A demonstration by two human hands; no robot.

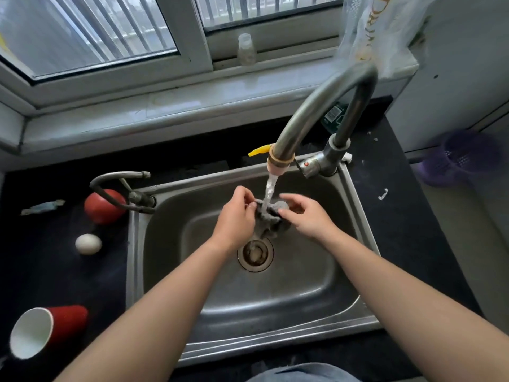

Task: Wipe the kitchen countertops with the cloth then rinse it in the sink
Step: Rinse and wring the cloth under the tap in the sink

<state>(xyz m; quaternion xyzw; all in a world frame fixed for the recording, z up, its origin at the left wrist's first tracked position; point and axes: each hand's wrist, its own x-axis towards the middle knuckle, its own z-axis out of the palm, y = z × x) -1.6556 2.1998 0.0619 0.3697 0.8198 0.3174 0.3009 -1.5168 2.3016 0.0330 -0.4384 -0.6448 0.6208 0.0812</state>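
rinsing | cloth is being held over the sink, 12 o'clock of the drain, so the stream from the tap is soaking it | edges are being pinched: left hand at 9, right hand at 3 o'clock

body: person, two forearms bare along their whole visible length, lower left and lower right of frame | left hand: bare, centre of frame | right hand: bare, just right of centre | clothing: blue denim fabric, bottom centre edge, only a strip visible
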